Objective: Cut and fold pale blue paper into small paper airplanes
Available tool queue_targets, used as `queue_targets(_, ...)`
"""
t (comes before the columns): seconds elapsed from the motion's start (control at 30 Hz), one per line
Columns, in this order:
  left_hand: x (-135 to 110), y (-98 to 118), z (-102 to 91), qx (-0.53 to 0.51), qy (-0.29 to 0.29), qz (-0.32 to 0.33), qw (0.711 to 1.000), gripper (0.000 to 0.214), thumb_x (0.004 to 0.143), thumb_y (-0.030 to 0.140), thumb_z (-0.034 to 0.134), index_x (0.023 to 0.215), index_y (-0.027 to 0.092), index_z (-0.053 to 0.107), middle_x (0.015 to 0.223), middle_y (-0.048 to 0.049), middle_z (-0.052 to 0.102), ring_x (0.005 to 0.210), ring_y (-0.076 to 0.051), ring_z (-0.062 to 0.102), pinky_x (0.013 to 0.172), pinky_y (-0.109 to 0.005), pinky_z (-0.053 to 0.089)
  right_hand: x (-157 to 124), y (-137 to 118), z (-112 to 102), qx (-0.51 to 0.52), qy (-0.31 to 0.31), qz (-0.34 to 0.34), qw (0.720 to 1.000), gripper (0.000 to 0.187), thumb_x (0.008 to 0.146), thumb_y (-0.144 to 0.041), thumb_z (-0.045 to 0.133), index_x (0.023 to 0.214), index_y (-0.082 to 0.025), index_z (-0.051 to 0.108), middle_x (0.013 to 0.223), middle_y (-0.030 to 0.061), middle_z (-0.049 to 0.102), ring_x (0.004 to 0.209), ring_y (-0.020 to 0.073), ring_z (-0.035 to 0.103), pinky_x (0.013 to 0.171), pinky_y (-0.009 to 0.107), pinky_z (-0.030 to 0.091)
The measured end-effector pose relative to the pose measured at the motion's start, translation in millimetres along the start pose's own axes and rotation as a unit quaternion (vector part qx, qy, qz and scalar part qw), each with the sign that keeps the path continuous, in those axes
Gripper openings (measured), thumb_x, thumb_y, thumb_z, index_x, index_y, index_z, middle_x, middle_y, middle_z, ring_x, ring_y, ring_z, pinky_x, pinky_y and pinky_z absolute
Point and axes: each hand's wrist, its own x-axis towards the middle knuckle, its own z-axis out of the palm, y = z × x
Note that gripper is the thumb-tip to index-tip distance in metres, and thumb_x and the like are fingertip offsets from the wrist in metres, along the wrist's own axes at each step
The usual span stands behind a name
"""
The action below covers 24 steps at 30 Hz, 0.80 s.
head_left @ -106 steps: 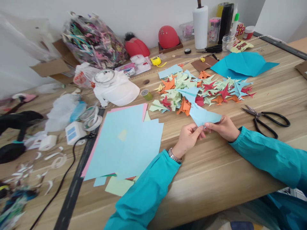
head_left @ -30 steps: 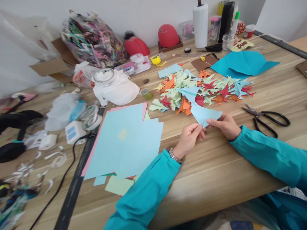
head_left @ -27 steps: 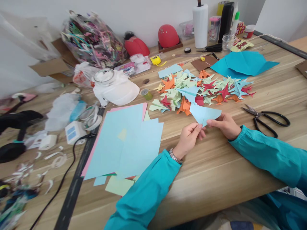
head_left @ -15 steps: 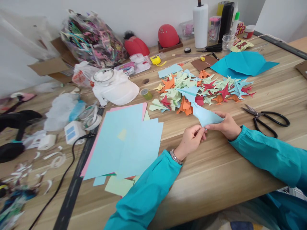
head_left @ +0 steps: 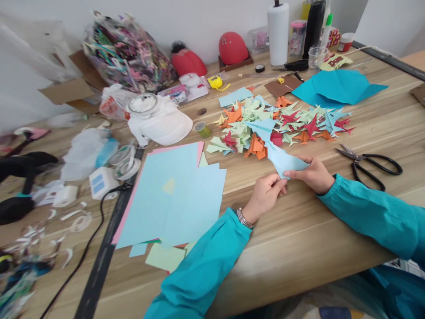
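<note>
- Light-blue folded paper (head_left: 283,161) is being held over the desk (head_left: 299,239), its far tip pointing into the paper figures (head_left: 241,127); whether it is touching them, cannot tell.
- Left hand (head_left: 264,195): grip is clamping thumb and finger on the paper's near corner.
- Right hand (head_left: 314,175): grip is pinching the right flap, thumb on top, just beside the left fingertips.
- Risk (judgement): uneven pulling between the two pinches could be skewing the crease or tearing the corner; the far tip could be snagging on the pile.
- Versus 1.0 s ago: the paper is showing a narrower, more tilted face; the left hand is sitting slightly further right.
- Left of the hands, the sheet stack (head_left: 195,201) is lying flat; to the right, scissors (head_left: 357,157) are resting, handles apart.
- Beyond the figures, a teal sheet (head_left: 343,88) is lying creased.
- Farthest, a white ribbed cylinder (head_left: 278,35) is standing upright.
</note>
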Motion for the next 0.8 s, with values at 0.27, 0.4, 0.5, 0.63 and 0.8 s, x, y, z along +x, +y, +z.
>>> queue_targets(0.27, 1.2, 2.8, -1.4, -0.029, -0.006, -0.021, 0.999, 0.031, 0.083, 0.035, 0.053, 0.058, 0.017, 0.052, 0.055, 0.0006, 0.056, 0.054, -0.010, 0.049, 0.058, -0.023, 0.039, -2.4, -2.9, 0.6, 0.001, -0.018, -0.010, 1.000, 0.056, 0.042, -0.040, 0.086, 0.087, -0.011, 0.070, 0.066, 0.0008, 0.065, 0.058, 0.0144, 0.054, 0.058, 0.028, 0.043)
queue_targets(0.4, 0.7, 3.1, -1.1, -0.042, -0.006, -0.022, 0.999, 0.032, 0.082, 0.036, 0.054, 0.057, 0.016, 0.052, 0.055, 0.0002, 0.055, 0.053, -0.010, 0.047, 0.056, -0.023, 0.038, -1.4, -2.2, 1.3, 0.035, -0.028, 0.004, 0.999, 0.054, 0.042, -0.038, 0.086, 0.086, -0.012, 0.071, 0.064, -0.0004, 0.064, 0.056, 0.0130, 0.053, 0.057, 0.028, 0.043)
queue_targets(0.5, 0.2, 2.4, -0.2, -0.048, 0.001, -0.025, 0.999, 0.029, 0.081, 0.037, 0.056, 0.061, 0.016, 0.055, 0.058, -0.0012, 0.058, 0.055, -0.011, 0.051, 0.056, -0.023, 0.039, -1.4, -1.9, 1.3, 0.053, -0.045, 0.007, 0.998, 0.051, 0.043, -0.037, 0.086, 0.086, -0.013, 0.071, 0.064, -0.0010, 0.065, 0.057, 0.0126, 0.053, 0.058, 0.027, 0.044)
queue_targets(0.63, 0.7, 2.0, -0.4, -0.072, 0.001, -0.028, 0.997, 0.030, 0.081, 0.038, 0.057, 0.061, 0.015, 0.057, 0.059, -0.0019, 0.060, 0.056, -0.011, 0.053, 0.056, -0.023, 0.041, -2.1, -1.5, 1.6, 0.061, -0.054, 0.001, 0.997, 0.044, 0.046, -0.037, 0.085, 0.079, -0.014, 0.070, 0.065, -0.0006, 0.065, 0.058, 0.0128, 0.055, 0.059, 0.027, 0.045)
queue_targets(0.8, 2.9, 2.7, -2.4, -0.125, 0.005, -0.042, 0.991, 0.032, 0.079, 0.039, 0.060, 0.060, 0.014, 0.058, 0.058, -0.0016, 0.061, 0.054, -0.010, 0.054, 0.056, -0.023, 0.041, 0.3, -0.6, 3.2, 0.114, -0.026, 0.021, 0.993, 0.040, 0.054, -0.044, 0.082, 0.076, -0.014, 0.068, 0.062, 0.0002, 0.064, 0.054, 0.0122, 0.055, 0.054, 0.026, 0.046)
